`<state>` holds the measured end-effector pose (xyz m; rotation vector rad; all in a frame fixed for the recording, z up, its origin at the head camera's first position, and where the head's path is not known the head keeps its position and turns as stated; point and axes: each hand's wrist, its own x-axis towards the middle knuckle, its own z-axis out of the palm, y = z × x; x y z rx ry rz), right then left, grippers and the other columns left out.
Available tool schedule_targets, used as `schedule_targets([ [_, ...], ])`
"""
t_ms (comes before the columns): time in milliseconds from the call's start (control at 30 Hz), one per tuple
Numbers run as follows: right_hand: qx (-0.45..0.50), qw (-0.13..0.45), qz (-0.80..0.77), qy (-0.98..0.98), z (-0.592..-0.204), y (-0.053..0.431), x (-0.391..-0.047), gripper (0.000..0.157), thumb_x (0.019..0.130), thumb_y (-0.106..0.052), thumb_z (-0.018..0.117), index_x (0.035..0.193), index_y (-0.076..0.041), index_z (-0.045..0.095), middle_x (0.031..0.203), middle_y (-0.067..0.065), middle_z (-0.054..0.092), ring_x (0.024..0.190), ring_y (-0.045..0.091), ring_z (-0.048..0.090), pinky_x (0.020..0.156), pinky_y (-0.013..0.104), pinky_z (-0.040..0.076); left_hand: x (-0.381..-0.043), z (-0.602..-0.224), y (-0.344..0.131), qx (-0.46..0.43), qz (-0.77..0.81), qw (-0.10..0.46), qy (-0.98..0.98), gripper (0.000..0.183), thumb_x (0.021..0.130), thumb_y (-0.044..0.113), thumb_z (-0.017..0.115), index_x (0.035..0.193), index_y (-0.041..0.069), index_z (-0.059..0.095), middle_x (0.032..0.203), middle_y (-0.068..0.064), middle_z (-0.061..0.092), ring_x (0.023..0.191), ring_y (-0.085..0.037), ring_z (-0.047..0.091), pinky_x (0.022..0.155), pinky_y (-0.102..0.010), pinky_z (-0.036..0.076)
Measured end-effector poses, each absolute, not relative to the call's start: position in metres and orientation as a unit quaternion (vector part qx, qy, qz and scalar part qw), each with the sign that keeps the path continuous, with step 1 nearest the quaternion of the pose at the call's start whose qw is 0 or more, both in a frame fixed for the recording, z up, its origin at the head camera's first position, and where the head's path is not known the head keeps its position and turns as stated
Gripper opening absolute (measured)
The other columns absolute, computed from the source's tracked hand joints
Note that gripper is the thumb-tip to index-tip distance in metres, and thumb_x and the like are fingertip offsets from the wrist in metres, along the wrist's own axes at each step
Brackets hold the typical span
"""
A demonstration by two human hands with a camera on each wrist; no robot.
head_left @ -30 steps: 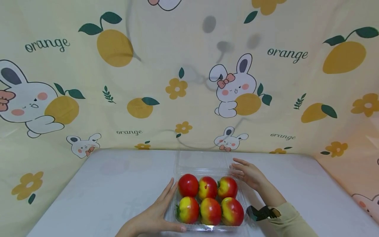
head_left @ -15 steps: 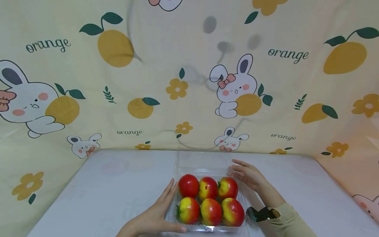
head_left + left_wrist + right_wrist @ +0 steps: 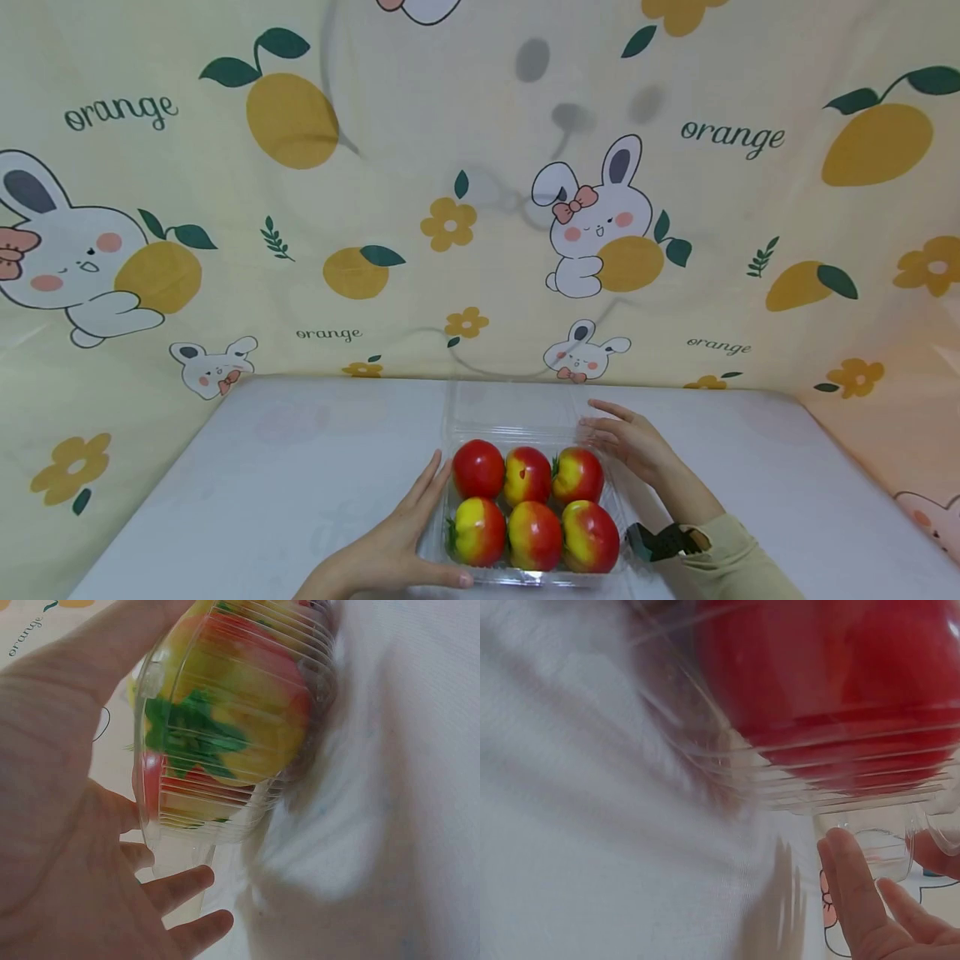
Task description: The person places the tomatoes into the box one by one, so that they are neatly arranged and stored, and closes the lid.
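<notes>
A clear plastic clamshell box (image 3: pixel 540 578) holds two rows of round red-and-yellow fruits (image 3: pixel 534 536), and its lid (image 3: pixel 517 406) lies folded back behind it. One fruit shows a green leafy top (image 3: pixel 195 733) through the ribbed wall in the left wrist view. My left hand (image 3: pixel 393 542) rests at the box's left side, fingers straight along the wall and thumb by the front rim. At the far right corner, my right hand (image 3: pixel 633 446) reaches to the lid hinge with loosely extended fingers (image 3: pixel 853 881). Part of that hand shows behind clear plastic in the right wrist view.
Beneath the box is a white-covered table (image 3: pixel 322 467). A cream backdrop (image 3: pixel 465 125) printed with rabbits and oranges rises behind and at both sides. My right wrist carries a black strapped device (image 3: pixel 660 542) close to the box's right side.
</notes>
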<state>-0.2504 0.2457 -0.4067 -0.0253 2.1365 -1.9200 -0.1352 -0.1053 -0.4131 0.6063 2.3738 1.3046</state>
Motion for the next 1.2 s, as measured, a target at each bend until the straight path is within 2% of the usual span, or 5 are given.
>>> schedule_targets([
  [167, -0.014, 0.128, -0.668, 0.733, -0.4047, 0.2455, -0.2520, 0.059, 0.099, -0.016, 0.050, 0.149, 0.002, 0.024, 0.131, 0.020, 0.058, 0.099, 0.012, 0.067, 0.086, 0.023, 0.054, -0.1355, -0.4121, -0.1052, 0.213, 0.465, 0.184, 0.839, 0.112, 0.074, 0.052, 0.077, 0.155, 0.028, 0.003, 0.162, -0.007, -0.012, 0.145, -0.043, 0.009, 0.103, -0.072, 0.026],
  [433, -0.025, 0.121, -0.683, 0.720, -0.4021, 0.2452, -0.2532, 0.059, 0.100, -0.015, 0.049, 0.150, 0.000, 0.022, 0.129, 0.013, 0.060, 0.099, 0.008, 0.066, 0.088, 0.021, 0.053, -0.1365, -0.4134, -0.1052, 0.217, 0.466, 0.180, 0.839, 0.112, 0.074, 0.052, 0.076, 0.155, 0.027, 0.003, 0.162, -0.007, -0.011, 0.145, -0.043, 0.009, 0.103, -0.072, 0.027],
  [700, -0.038, 0.100, -0.682, 0.724, -0.4011, 0.2451, -0.2532, 0.058, 0.099, -0.011, 0.049, 0.149, -0.001, 0.021, 0.141, 0.024, 0.047, 0.104, 0.009, 0.065, 0.096, 0.027, 0.049, -0.1354, -0.4124, -0.1049, 0.215, 0.460, 0.177, 0.843, 0.113, 0.074, 0.053, 0.076, 0.156, 0.026, 0.003, 0.162, -0.007, -0.011, 0.145, -0.043, 0.010, 0.102, -0.071, 0.028],
  [900, -0.050, 0.081, -0.679, 0.727, -0.4006, 0.2443, -0.2539, 0.058, 0.099, -0.010, 0.048, 0.149, -0.001, 0.021, 0.146, 0.032, 0.034, 0.104, 0.008, 0.065, 0.093, 0.023, 0.051, -0.1360, -0.4119, -0.1049, 0.214, 0.458, 0.177, 0.845, 0.113, 0.074, 0.054, 0.076, 0.156, 0.026, 0.003, 0.162, -0.008, -0.010, 0.145, -0.044, 0.011, 0.101, -0.072, 0.030],
  [1200, -0.081, 0.067, -0.694, 0.712, -0.4007, 0.2438, -0.2532, 0.057, 0.099, -0.006, 0.047, 0.149, -0.001, 0.019, 0.147, 0.033, 0.030, 0.106, 0.007, 0.064, 0.089, 0.018, 0.051, -0.1368, -0.4129, -0.1039, 0.209, 0.455, 0.175, 0.847, 0.113, 0.073, 0.054, 0.076, 0.155, 0.028, 0.003, 0.162, -0.007, -0.009, 0.145, -0.043, 0.011, 0.101, -0.072, 0.029],
])
